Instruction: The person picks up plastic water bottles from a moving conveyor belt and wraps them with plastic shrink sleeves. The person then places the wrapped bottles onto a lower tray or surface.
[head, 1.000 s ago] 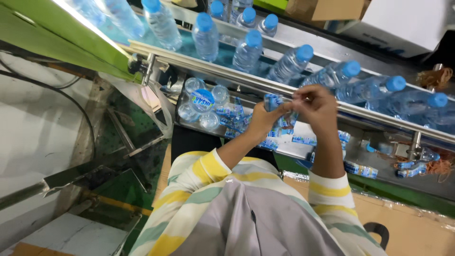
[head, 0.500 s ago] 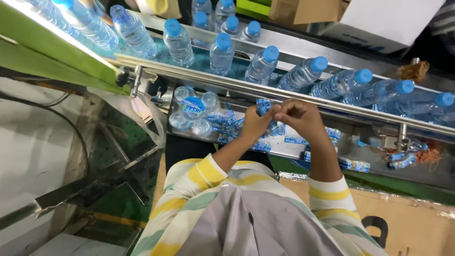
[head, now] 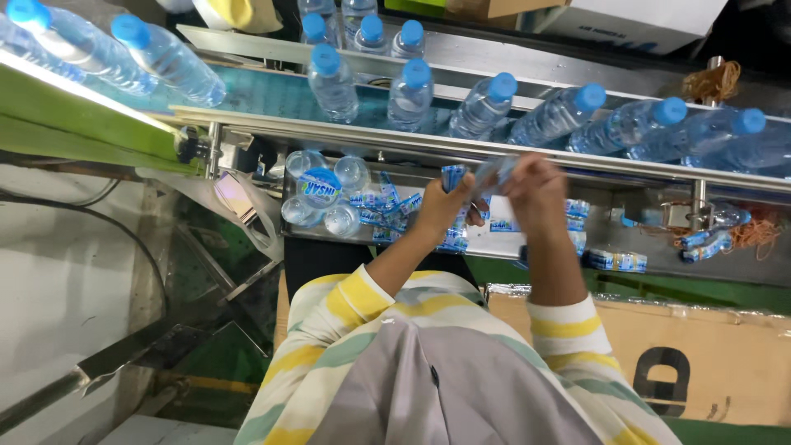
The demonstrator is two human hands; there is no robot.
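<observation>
I have both my left hand (head: 441, 208) and my right hand (head: 531, 191) pinched on one blue label sleeve (head: 474, 177) just below the conveyor rail (head: 577, 156), not yet on any bottle, while capped bottles (head: 486, 107) without sleeves stand on the belt.
</observation>
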